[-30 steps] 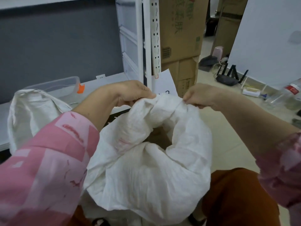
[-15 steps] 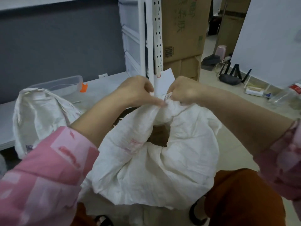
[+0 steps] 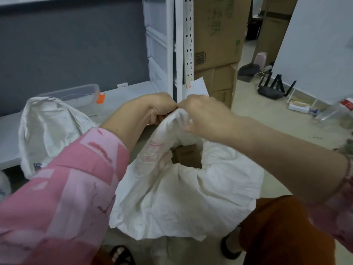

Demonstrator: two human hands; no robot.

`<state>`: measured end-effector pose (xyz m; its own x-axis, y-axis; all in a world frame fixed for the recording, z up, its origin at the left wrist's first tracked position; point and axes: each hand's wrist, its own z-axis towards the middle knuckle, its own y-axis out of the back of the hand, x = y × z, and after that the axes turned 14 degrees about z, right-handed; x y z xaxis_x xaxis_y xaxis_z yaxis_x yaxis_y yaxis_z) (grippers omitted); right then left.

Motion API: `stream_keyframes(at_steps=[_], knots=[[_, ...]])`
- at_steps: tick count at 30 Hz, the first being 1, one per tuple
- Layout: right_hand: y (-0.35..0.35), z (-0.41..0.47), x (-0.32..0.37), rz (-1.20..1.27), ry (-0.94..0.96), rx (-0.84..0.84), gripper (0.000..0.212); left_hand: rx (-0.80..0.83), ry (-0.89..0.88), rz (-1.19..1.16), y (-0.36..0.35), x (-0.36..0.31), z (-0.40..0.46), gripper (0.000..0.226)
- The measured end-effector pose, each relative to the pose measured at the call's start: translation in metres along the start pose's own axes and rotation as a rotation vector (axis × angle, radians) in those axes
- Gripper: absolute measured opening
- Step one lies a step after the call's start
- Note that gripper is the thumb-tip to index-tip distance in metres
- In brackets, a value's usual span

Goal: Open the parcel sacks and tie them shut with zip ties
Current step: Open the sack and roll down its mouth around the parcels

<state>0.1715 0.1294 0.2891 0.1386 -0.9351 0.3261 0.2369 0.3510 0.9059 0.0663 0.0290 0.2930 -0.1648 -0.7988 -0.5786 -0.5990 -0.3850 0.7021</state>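
Observation:
A white woven parcel sack [image 3: 181, 197] hangs in front of me, its mouth gathered at the far rim, with a brown box [image 3: 188, 155] showing through the remaining gap. My left hand [image 3: 154, 109] grips the bunched rim from the left. My right hand [image 3: 202, 115] grips the same bunch from the right, and the two hands touch. A second white sack [image 3: 49, 129] sits on the low white shelf [image 3: 124, 96] to the left, partly hidden by my pink sleeve. No zip tie is visible.
A clear plastic tub [image 3: 76, 94] with an orange clip stands on the shelf behind the second sack. A white shelf upright [image 3: 178, 46] rises just beyond my hands, with stacked cardboard boxes [image 3: 217, 41] behind it. A black router [image 3: 271, 90] and a plastic bottle [image 3: 336, 111] lie on the floor at right.
My hands have moved together from apart, drawing the sack's far rim into one bunch and narrowing its mouth. The sack has lifted slightly.

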Motion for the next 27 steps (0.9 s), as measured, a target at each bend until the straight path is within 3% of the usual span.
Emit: stream_keyframes(at_steps=[2, 4, 7, 9, 12, 15, 17, 20, 23, 27], knots=[[-0.009, 0.000, 0.001, -0.081, 0.060, -0.015, 0.011, 0.024, -0.008, -0.031, -0.001, -0.003, -0.003, 0.030], [-0.009, 0.008, -0.010, -0.017, -0.018, 0.017, 0.012, -0.033, -0.031, -0.003, -0.001, -0.006, -0.011, 0.022], [-0.004, 0.021, -0.027, 0.156, -0.191, 0.063, 0.017, -0.249, -0.127, 0.357, -0.004, -0.004, -0.028, 0.043], [-0.004, 0.029, -0.033, 0.221, -0.292, 0.113, 0.026, -0.249, -0.171, 0.464, -0.007, 0.001, -0.040, 0.044], [-0.001, 0.038, -0.033, 0.332, -0.378, 0.224, 0.033, -0.246, -0.153, 0.449, -0.010, 0.010, -0.041, 0.026], [0.003, 0.041, -0.039, 0.298, -0.408, 0.239, 0.030, -0.191, -0.104, 0.288, -0.008, 0.015, -0.031, 0.021], [0.004, 0.035, -0.037, 0.179, -0.335, 0.134, 0.026, -0.087, -0.030, 0.137, -0.006, 0.019, -0.022, 0.018], [-0.009, 0.018, -0.021, -0.041, -0.002, -0.070, 0.028, -0.010, 0.043, 0.054, -0.002, 0.026, -0.007, 0.018], [-0.028, 0.006, -0.011, -0.208, 0.271, -0.001, 0.011, 0.045, 0.051, 0.000, 0.001, 0.029, 0.002, 0.034], [-0.033, 0.016, -0.015, -0.274, 0.292, 0.027, 0.032, 0.049, 0.022, -0.060, -0.002, 0.034, 0.001, 0.036]])
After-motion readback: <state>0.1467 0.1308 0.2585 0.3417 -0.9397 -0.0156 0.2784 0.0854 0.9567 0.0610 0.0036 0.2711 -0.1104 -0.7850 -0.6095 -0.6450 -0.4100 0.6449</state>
